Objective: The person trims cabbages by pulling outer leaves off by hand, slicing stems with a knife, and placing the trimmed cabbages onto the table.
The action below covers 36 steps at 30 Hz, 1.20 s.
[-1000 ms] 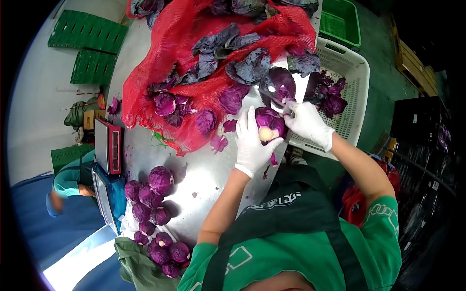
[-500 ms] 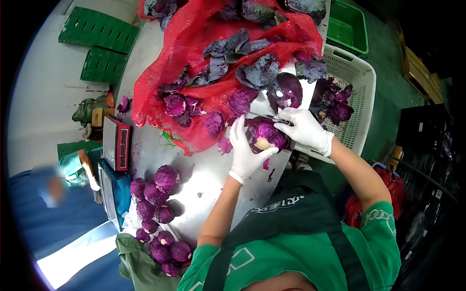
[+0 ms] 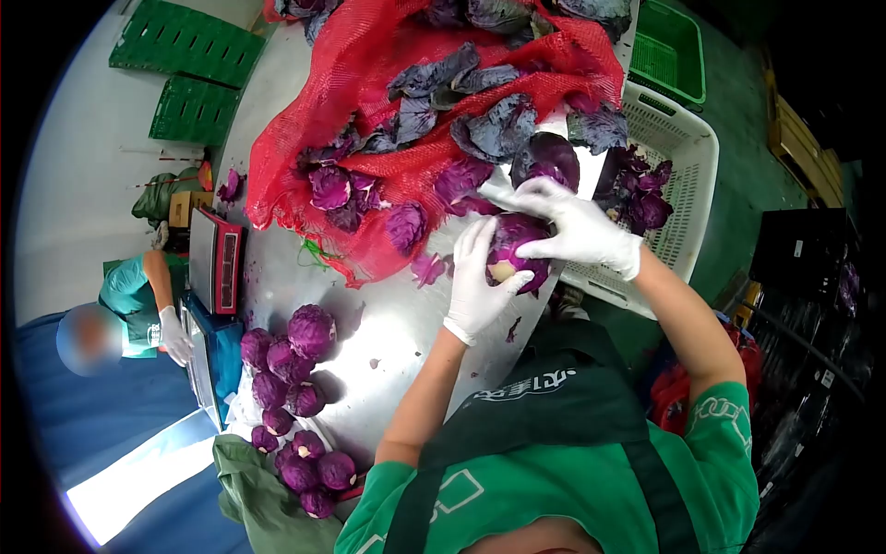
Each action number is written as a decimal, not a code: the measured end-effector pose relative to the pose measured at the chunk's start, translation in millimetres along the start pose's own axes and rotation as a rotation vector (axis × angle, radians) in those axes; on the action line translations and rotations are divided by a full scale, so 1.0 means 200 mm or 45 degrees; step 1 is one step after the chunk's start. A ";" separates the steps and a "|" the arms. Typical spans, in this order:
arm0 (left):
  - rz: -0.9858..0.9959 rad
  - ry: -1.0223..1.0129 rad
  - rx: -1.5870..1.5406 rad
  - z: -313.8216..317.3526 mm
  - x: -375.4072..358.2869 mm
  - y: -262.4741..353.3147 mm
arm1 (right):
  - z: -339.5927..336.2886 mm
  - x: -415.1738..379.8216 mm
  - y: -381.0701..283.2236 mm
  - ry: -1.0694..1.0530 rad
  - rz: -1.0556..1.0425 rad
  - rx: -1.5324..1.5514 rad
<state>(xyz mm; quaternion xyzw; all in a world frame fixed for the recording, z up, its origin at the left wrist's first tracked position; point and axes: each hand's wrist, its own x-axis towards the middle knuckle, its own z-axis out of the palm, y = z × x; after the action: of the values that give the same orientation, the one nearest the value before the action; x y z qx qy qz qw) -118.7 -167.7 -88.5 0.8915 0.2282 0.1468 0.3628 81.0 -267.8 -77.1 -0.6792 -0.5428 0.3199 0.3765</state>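
Between my two gloved hands sits a purple cabbage (image 3: 506, 251), its pale cut stem turned down toward me. My left hand (image 3: 477, 282) wraps its left and lower side. My right hand (image 3: 580, 229) is closed on its upper right side, over the outer leaves. Just above lies another dark cabbage (image 3: 554, 159). Loose purple leaves (image 3: 459, 181) and dark outer leaves (image 3: 498, 127) lie on the red mesh (image 3: 305, 148) beyond my hands.
Several trimmed cabbages (image 3: 312, 332) are grouped on the metal table (image 3: 388, 355) at left. A white crate (image 3: 694, 175) with leaves and a green crate (image 3: 666, 51) stand at right. Scales (image 3: 217, 263) and a co-worker (image 3: 138, 295) are at far left.
My right hand has shifted over the top of the cabbage, which has turned slightly between my hands. The co-worker's body has come further into view at left.
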 end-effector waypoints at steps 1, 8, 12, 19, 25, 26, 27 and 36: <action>0.064 -0.081 0.063 -0.02 0.02 0.02 | 0.05 0.02 0.03 -0.058 -0.079 -0.005; -0.027 -0.314 -0.130 -0.11 0.05 0.04 | 0.09 0.06 0.12 0.270 -0.005 0.234; -0.001 -0.331 0.185 -0.14 -0.01 -0.06 | 0.04 0.03 0.35 0.480 0.429 -0.149; -0.200 -0.165 -0.152 -0.14 -0.03 -0.12 | 0.20 -0.20 0.02 0.229 0.218 0.181; -0.388 -0.183 -0.402 -0.08 0.02 -0.19 | 0.27 -0.21 0.04 0.212 0.194 0.359; -0.317 -0.181 -0.341 -0.07 0.02 -0.19 | 0.24 -0.21 0.03 0.167 0.275 0.441; -0.244 -0.178 -0.280 -0.08 0.04 -0.16 | 0.24 -0.22 0.05 0.172 0.279 0.438; -0.322 -0.323 -0.435 -0.08 0.05 -0.12 | 0.36 -0.23 0.04 0.528 0.067 -0.272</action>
<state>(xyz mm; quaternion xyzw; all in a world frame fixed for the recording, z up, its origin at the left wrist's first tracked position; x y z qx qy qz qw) -123.5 -137.8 -94.5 0.7929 0.2625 0.0237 0.5495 15.3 -302.7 -120.3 -0.7802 -0.4668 0.1239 0.3976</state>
